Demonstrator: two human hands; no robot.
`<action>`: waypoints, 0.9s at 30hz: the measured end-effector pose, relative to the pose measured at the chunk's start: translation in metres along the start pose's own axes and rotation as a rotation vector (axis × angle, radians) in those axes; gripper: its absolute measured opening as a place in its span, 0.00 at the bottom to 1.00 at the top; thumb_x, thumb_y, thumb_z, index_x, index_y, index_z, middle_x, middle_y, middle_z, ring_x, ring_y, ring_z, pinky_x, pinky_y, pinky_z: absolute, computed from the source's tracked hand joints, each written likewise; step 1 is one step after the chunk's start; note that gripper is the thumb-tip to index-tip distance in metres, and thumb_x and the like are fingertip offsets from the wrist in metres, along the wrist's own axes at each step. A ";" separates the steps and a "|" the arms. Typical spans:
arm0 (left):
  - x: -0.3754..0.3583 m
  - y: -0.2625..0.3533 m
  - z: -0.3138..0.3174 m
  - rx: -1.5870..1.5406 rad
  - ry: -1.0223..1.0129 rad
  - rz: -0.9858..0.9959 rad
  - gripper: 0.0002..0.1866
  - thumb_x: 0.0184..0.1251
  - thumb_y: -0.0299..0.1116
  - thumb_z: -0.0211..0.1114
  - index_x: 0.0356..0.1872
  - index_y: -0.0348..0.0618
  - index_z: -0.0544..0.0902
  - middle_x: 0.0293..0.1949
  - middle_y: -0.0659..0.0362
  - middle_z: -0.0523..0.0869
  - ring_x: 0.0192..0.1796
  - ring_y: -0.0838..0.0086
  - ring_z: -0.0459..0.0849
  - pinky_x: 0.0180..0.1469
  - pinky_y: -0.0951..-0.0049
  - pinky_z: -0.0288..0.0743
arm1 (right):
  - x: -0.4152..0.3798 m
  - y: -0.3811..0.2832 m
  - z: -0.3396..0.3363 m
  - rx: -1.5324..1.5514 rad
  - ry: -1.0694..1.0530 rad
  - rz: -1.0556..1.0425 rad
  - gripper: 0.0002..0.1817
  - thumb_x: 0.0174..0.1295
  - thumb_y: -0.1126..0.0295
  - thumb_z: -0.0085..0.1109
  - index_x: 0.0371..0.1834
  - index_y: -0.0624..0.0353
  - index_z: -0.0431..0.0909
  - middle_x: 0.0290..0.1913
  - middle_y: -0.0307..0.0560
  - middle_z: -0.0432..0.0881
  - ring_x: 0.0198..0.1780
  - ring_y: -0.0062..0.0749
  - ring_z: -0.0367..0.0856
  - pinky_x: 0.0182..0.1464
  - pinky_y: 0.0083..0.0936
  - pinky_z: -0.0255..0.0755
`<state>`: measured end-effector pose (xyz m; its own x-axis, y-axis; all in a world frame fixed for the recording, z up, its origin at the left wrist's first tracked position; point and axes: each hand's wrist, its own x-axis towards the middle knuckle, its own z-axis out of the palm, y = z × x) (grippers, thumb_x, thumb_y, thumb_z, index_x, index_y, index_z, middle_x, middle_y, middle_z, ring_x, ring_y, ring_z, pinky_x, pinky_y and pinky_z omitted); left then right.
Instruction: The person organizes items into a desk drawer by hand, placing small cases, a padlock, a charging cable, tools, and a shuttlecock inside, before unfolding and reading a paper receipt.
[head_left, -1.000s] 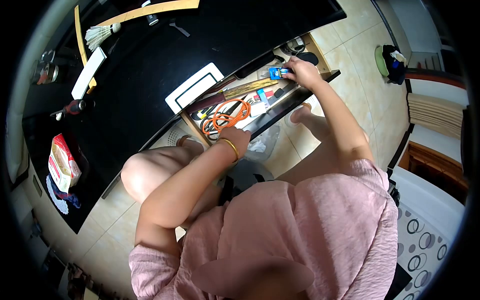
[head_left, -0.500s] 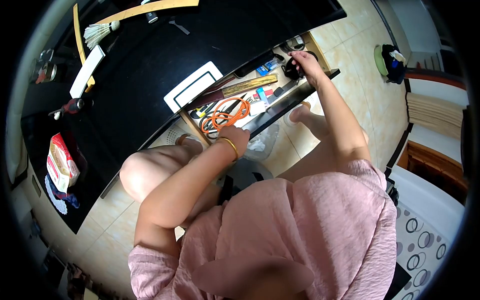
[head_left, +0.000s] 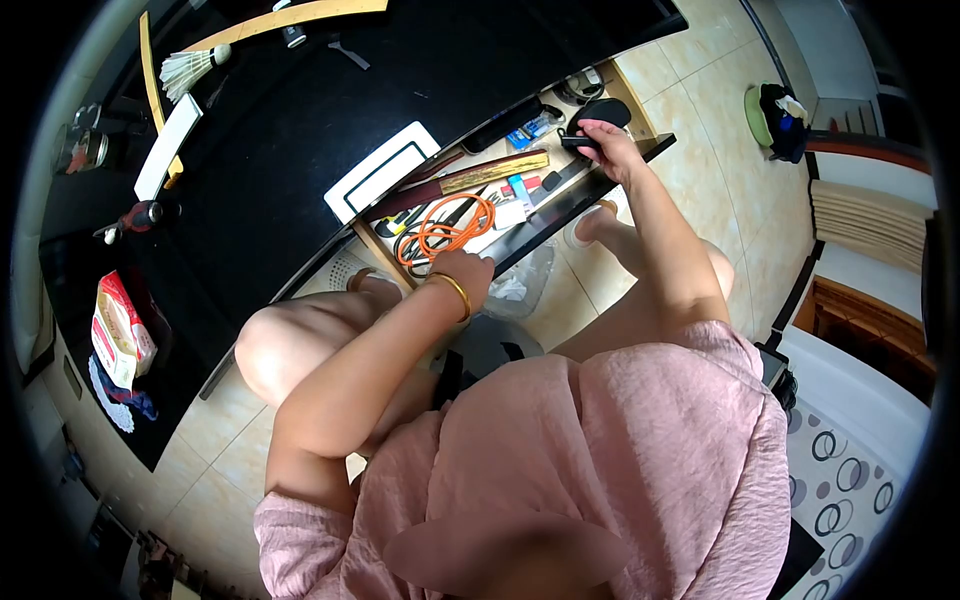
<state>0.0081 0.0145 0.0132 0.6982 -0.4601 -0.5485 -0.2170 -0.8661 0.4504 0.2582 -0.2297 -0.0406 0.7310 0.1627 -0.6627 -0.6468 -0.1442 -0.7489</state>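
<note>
An open drawer (head_left: 360,243) juts out from under the black table. My left hand (head_left: 464,276), with a gold bangle at the wrist, is closed over the left end of the drawer's black front panel (head_left: 575,213). A coiled orange cable (head_left: 440,236) lies just beyond its fingers. Over the drawer's right end, my right hand (head_left: 610,150) pinches a small black stick-like object (head_left: 577,141); its kind is not clear. Behind that hand sits a rounded black case (head_left: 605,112). A wooden piece with a yellowish face (head_left: 495,173) lies across the drawer, near a blue packet (head_left: 533,130).
On the black tabletop (head_left: 280,120) rest a white tablet-like panel (head_left: 382,172), a shuttlecock (head_left: 192,72), a white box (head_left: 168,147) and a red-and-white tissue pack (head_left: 122,330). A clear plastic bag (head_left: 522,285) stands below the drawer, between my legs.
My right hand has shifted slightly down and now shows a black stick-like object in its fingers. The rounded black case is more visible. My left hand stays on the drawer front.
</note>
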 end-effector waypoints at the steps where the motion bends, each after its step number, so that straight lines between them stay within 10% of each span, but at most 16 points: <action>1: 0.000 0.000 0.000 -0.001 -0.001 0.000 0.12 0.64 0.30 0.46 0.42 0.39 0.77 0.39 0.48 0.84 0.44 0.55 0.83 0.45 0.58 0.77 | 0.001 0.002 0.001 -0.134 0.073 -0.023 0.10 0.66 0.72 0.51 0.49 0.57 0.76 0.41 0.40 0.79 0.39 0.24 0.80 0.36 0.17 0.80; 7: 0.000 0.000 -0.001 -0.001 -0.015 -0.007 0.12 0.63 0.29 0.47 0.42 0.39 0.77 0.40 0.48 0.84 0.45 0.56 0.83 0.46 0.58 0.77 | 0.012 0.021 0.002 -0.830 0.127 -0.396 0.09 0.62 0.70 0.56 0.42 0.58 0.81 0.33 0.40 0.82 0.35 0.23 0.79 0.38 0.22 0.73; 15: -0.001 0.002 -0.003 0.013 -0.023 -0.010 0.12 0.62 0.28 0.49 0.42 0.38 0.77 0.39 0.48 0.84 0.44 0.56 0.83 0.45 0.58 0.77 | -0.028 -0.024 0.049 -0.118 0.432 -0.708 0.10 0.65 0.70 0.52 0.44 0.64 0.76 0.29 0.38 0.78 0.30 0.16 0.73 0.35 0.14 0.68; 21: 0.000 0.002 -0.003 -0.002 -0.032 -0.008 0.12 0.60 0.28 0.51 0.42 0.38 0.77 0.39 0.47 0.84 0.44 0.56 0.83 0.44 0.58 0.77 | -0.097 -0.063 0.111 -0.079 0.309 -1.021 0.09 0.67 0.71 0.50 0.46 0.62 0.74 0.32 0.37 0.77 0.32 0.16 0.73 0.38 0.14 0.69; 27: -0.003 0.003 -0.002 -0.013 0.022 -0.018 0.10 0.59 0.28 0.52 0.39 0.40 0.80 0.38 0.50 0.85 0.44 0.58 0.83 0.43 0.60 0.77 | -0.133 -0.132 0.213 -0.726 -0.035 -1.261 0.12 0.59 0.67 0.58 0.45 0.58 0.78 0.38 0.44 0.78 0.41 0.31 0.77 0.45 0.23 0.71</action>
<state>0.0074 0.0135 0.0177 0.7166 -0.4396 -0.5415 -0.1952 -0.8717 0.4494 0.2001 -0.0248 0.1461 0.7064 0.5737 0.4146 0.6662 -0.3409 -0.6633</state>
